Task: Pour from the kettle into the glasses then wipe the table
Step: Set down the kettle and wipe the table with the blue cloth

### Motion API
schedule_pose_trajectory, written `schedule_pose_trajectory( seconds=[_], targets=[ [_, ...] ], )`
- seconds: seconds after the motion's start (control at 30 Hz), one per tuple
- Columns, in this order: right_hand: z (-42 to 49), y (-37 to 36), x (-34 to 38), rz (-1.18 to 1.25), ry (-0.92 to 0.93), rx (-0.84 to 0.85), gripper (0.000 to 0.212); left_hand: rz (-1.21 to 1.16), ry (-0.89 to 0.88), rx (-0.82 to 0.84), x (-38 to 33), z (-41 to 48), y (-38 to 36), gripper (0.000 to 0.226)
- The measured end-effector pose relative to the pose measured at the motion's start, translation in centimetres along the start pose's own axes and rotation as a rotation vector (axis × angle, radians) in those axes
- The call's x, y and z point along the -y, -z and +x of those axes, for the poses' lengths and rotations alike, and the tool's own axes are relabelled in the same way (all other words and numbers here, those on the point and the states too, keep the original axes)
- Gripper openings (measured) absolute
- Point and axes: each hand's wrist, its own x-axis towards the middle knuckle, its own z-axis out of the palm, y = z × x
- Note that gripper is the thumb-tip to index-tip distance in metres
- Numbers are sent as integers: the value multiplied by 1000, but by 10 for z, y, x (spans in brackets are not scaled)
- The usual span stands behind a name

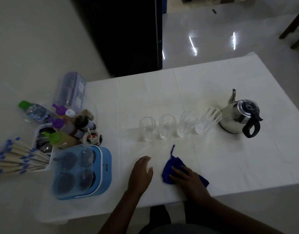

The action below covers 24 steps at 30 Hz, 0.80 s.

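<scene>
A steel kettle (236, 118) with a black handle and lid stands upright at the right of the white table (213, 81). Several clear glasses (177, 127) stand in a row to its left, across the middle of the table. A blue cloth (170, 168) lies on the table near the front edge. My right hand (187, 178) presses flat on top of the cloth. My left hand (142, 173) rests on the bare table just left of the cloth, fingers apart, holding nothing.
At the left stand a blue glass carrier (82, 171), sauce bottles (69, 127), a water bottle (35, 110), a tall clear container (72, 90) and a tray of wrapped chopsticks (18, 157). A dark cabinet (125, 34) rises behind the table.
</scene>
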Motion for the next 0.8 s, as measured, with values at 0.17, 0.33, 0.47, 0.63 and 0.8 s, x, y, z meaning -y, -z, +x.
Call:
schedule_pose_trajectory(
  seconds=[0.17, 0.33, 0.47, 0.63, 0.8],
  targets=[
    [23, 23, -3, 4, -344, -5, 72, -1, 15, -8, 17, -4, 13, 39],
    [89, 27, 51, 31, -558, -75, 58, -6, -3, -3, 26, -3, 20, 41],
    [90, 14, 68, -32, -217, 75, 71, -5, -17, 12, 32, -1, 25, 42],
    [54, 9, 34, -60, -107, 151, 82, -12, -55, 16, 48, -1, 34, 41],
    [98, 15, 75, 1, -505, -36, 70, -15, -57, 17, 59, -3, 39, 40]
  ],
)
